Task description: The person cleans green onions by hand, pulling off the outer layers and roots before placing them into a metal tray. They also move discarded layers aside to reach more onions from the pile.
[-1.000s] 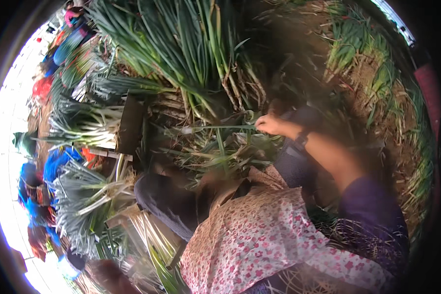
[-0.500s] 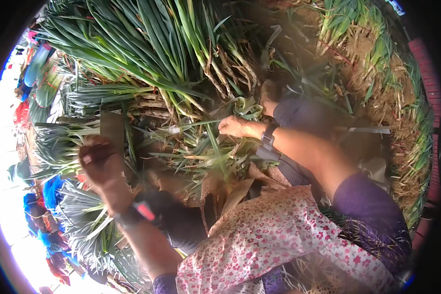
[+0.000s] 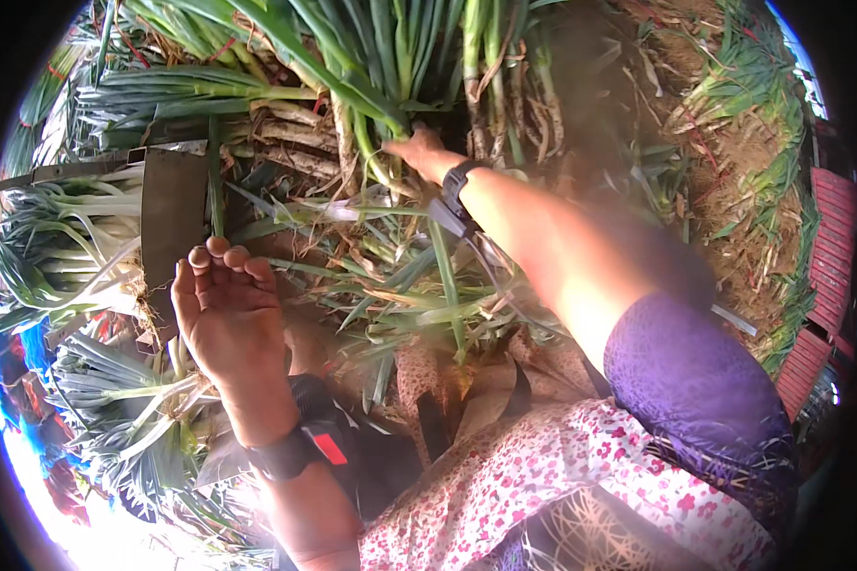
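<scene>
My left hand [image 3: 229, 309] is held palm up with nothing in it, its fingers apart and slightly curled. It is near the end of a dark flat metal plate [image 3: 173, 205]. My right hand [image 3: 421, 154] reaches forward into a tall pile of long green onions [image 3: 376, 57]. Its thumb side touches the lower stalks, while leaves hide most of its fingers, so its grip cannot be made out. Below that hand, loose leaves and peeled scraps [image 3: 405, 276] lie strewn on the ground.
Trimmed green onions [image 3: 76, 233] with white stems lie left of the plate, and another bunch [image 3: 129, 404] lies nearer me. Along the right runs a row of green onions [image 3: 747, 114] on straw-littered soil, beside red slatted crates [image 3: 836, 252]. A flowered apron [image 3: 543, 476] covers my lap.
My right hand has moved forward from the loose leaves to the pile's stalks. My left hand has turned more plainly palm up with fingers spread. The whole view has shifted.
</scene>
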The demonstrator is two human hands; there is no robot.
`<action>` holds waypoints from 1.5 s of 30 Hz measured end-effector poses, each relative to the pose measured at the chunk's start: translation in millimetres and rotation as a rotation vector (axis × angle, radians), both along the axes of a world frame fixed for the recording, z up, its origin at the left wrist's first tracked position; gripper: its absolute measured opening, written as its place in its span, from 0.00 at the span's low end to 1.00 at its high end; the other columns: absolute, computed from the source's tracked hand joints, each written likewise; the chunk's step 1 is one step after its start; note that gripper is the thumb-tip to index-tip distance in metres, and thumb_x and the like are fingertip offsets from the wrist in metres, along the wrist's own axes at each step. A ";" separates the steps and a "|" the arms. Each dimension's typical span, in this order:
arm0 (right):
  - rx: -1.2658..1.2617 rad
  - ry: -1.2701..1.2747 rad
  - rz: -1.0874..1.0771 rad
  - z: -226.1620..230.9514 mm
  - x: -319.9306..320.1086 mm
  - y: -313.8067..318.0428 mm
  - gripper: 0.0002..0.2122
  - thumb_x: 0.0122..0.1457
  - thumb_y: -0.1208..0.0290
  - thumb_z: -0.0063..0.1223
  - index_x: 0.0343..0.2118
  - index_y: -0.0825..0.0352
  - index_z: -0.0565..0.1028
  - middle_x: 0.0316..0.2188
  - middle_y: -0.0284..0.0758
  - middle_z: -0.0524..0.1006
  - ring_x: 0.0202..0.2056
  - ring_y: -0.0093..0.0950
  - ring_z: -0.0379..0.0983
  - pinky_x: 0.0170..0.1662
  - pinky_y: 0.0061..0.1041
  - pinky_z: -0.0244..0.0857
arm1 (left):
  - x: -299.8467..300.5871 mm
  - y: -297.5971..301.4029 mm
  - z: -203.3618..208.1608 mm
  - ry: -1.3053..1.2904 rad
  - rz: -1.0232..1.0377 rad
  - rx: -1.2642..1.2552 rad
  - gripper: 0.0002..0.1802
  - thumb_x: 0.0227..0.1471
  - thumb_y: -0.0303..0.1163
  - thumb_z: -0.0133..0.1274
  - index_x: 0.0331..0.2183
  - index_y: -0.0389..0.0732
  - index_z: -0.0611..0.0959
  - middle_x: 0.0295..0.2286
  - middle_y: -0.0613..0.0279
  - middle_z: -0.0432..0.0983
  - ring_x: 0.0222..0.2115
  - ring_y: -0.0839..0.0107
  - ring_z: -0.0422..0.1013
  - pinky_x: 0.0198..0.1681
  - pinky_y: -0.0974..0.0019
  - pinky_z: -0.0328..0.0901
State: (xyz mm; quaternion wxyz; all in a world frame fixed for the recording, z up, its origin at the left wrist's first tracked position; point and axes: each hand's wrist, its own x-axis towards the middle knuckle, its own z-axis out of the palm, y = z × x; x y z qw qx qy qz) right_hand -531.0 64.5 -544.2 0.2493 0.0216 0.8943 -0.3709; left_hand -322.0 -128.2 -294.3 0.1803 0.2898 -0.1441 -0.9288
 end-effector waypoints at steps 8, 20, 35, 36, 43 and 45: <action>-0.509 0.035 -0.399 14.9 -8.1 67.3 0.27 0.52 0.51 0.52 0.47 0.67 0.67 0.44 0.40 0.70 0.44 0.33 0.66 0.48 0.31 0.58 | 5.1 -2.8 8.8 0.057 -0.044 0.014 0.10 0.55 0.34 0.43 0.32 0.38 0.74 0.33 0.59 0.72 0.32 0.69 0.68 0.36 0.65 0.65; -0.286 -0.206 -0.497 1.3 -10.9 -9.1 0.24 0.49 0.60 0.58 0.46 0.67 0.67 0.42 0.42 0.70 0.48 0.35 0.62 0.46 0.35 0.60 | 4.2 9.1 2.3 0.072 -0.105 0.041 0.10 0.55 0.34 0.44 0.34 0.39 0.75 0.33 0.59 0.73 0.32 0.68 0.68 0.35 0.65 0.66; -0.834 0.469 0.206 266.8 -38.4 -14.9 0.11 0.52 0.70 0.55 0.36 0.68 0.71 0.29 0.31 0.74 0.31 0.20 0.68 0.36 0.20 0.63 | 3.4 12.9 17.8 0.099 -0.080 -0.154 0.08 0.54 0.34 0.47 0.33 0.41 0.75 0.31 0.63 0.74 0.32 0.70 0.70 0.36 0.66 0.67; -0.772 0.501 0.306 286.0 -35.5 -15.1 0.10 0.54 0.70 0.54 0.37 0.68 0.72 0.31 0.32 0.75 0.32 0.21 0.69 0.38 0.20 0.65 | 0.5 18.3 17.6 0.112 -0.104 -0.217 0.08 0.54 0.34 0.48 0.34 0.40 0.75 0.32 0.62 0.74 0.34 0.70 0.71 0.38 0.66 0.67; -0.554 0.423 0.538 302.9 121.6 1.0 0.09 0.55 0.68 0.53 0.38 0.64 0.76 0.30 0.32 0.78 0.32 0.19 0.71 0.37 0.22 0.67 | -4.9 82.8 41.3 0.159 -0.087 -0.593 0.24 0.52 0.33 0.51 0.49 0.39 0.66 0.39 0.62 0.71 0.36 0.73 0.69 0.36 0.71 0.65; -0.356 0.245 0.434 300.1 166.3 3.7 0.10 0.55 0.67 0.51 0.38 0.64 0.76 0.29 0.34 0.78 0.31 0.21 0.72 0.35 0.22 0.67 | 3.4 87.0 37.5 0.037 -0.097 -0.494 0.16 0.51 0.33 0.52 0.43 0.40 0.70 0.31 0.63 0.70 0.27 0.74 0.66 0.28 0.73 0.64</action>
